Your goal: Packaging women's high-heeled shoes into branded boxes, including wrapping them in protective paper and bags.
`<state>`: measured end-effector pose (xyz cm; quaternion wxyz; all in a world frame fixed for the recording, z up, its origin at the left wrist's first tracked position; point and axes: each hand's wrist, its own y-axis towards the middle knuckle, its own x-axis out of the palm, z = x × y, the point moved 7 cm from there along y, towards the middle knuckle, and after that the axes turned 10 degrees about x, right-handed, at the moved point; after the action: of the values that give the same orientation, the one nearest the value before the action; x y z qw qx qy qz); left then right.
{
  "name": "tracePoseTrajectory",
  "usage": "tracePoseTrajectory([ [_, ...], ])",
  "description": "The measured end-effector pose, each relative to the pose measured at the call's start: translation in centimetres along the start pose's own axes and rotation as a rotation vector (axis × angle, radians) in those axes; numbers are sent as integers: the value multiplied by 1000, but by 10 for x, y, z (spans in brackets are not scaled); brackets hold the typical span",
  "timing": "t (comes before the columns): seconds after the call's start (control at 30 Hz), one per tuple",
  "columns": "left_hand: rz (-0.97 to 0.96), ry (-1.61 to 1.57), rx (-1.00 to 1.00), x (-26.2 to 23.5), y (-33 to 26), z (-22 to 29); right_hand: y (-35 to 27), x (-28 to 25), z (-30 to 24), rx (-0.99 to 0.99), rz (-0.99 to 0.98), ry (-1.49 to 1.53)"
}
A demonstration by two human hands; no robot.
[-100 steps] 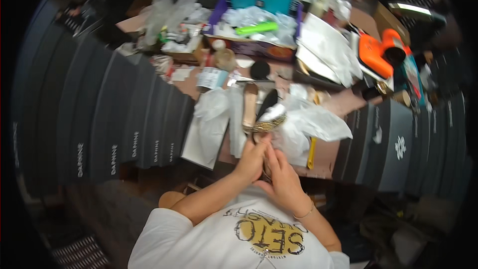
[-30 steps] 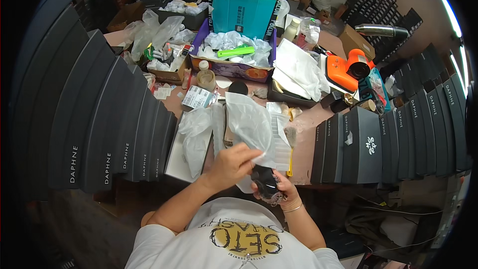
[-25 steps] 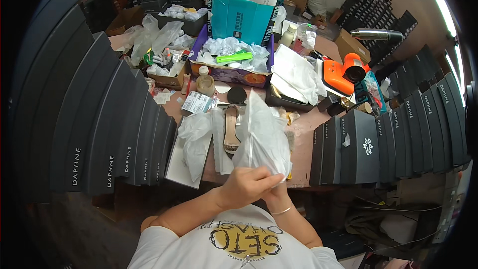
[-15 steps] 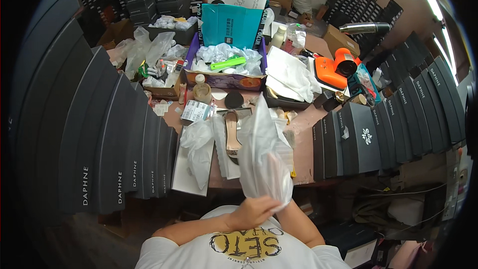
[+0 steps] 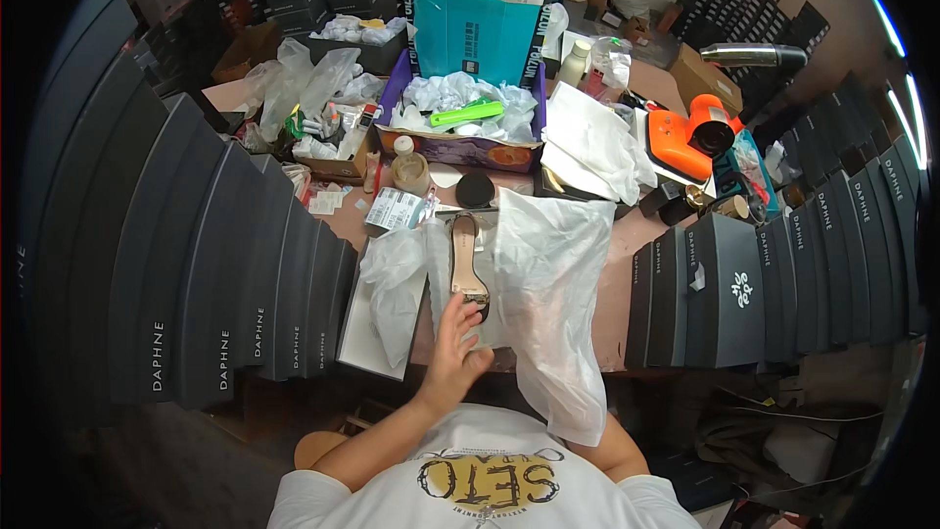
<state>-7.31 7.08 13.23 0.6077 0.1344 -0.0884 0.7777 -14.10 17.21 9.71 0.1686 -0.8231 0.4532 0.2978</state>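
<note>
A sandal [image 5: 467, 260] with a pale insole and a dark patterned toe band lies toe toward me on white wrapping. My left hand [image 5: 454, 353] reaches to its toe, fingers stretched out and apart, fingertips at or just over the band. A translucent white plastic bag [image 5: 553, 264] hangs over my right hand and forearm, spreading across the table just right of the sandal. Through the film only a faint skin tone of the right hand [image 5: 546, 318] shows, so its fingers cannot be made out.
Dark shoeboxes wall in both sides [image 5: 211, 264], [image 5: 720, 284]. A white box lid [image 5: 377, 328] bears a crumpled plastic bag [image 5: 392, 279]. Behind stand a bottle [image 5: 409, 171], a round black lid [image 5: 476, 190], a purple carton [image 5: 490, 153] of crumpled paper and an orange tool [image 5: 681, 145].
My left hand has let go of the plastic bag's opening and moved up-left to the sandal's toe. The bag, upright and puffed before, now lies spread over my right arm.
</note>
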Motion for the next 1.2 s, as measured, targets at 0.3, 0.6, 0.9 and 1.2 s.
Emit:
tracePoseTrajectory([
  [0.3,445,-683,-323,-4,34,-79,-16,18,22,-144,-272,-57],
  [0.6,250,415,117,6,44,-62,-32,-60,65,323,182,1034],
  [0.9,-765,813,408,53,34,-75,-73,-15,88,953,125,1412],
  [1.2,-547,1303,575,-26,192,-50,-93,-28,106,775,284,1430],
])
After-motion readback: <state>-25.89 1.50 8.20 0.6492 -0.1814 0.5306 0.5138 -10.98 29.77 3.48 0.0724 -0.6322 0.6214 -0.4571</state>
